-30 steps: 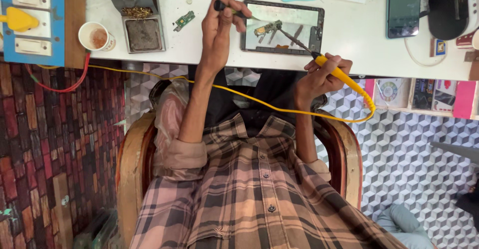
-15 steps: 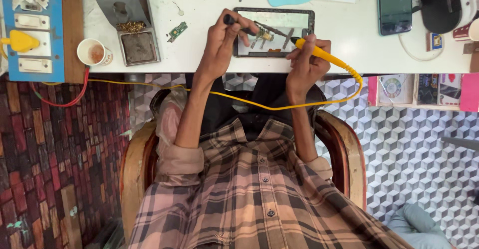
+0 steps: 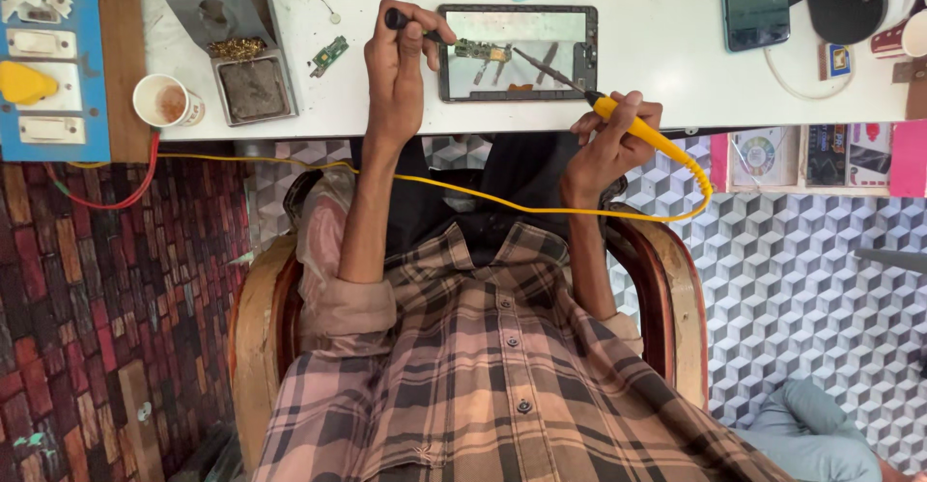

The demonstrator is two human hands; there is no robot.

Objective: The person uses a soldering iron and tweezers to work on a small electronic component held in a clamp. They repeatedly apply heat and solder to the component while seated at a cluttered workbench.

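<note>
Yellow-handled soldering iron [image 3: 637,129], gripped by the right hand [image 3: 603,149], is touching its tip inside the opened black tablet [image 3: 517,52] at upper centre; left hand [image 3: 396,62] is pinching a dark slim tool [image 3: 410,24]; soldering seems underway, back cover not refitted.

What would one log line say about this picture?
left hand: holds black tool over opened tablet | right hand: holds yellow-handled soldering iron, tip inside tablet | white table

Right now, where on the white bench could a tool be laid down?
Bare bench between the opened tablet and the dark phone. A smaller patch lies between the solder tray and the left hand. The far right corner is crowded.
</note>
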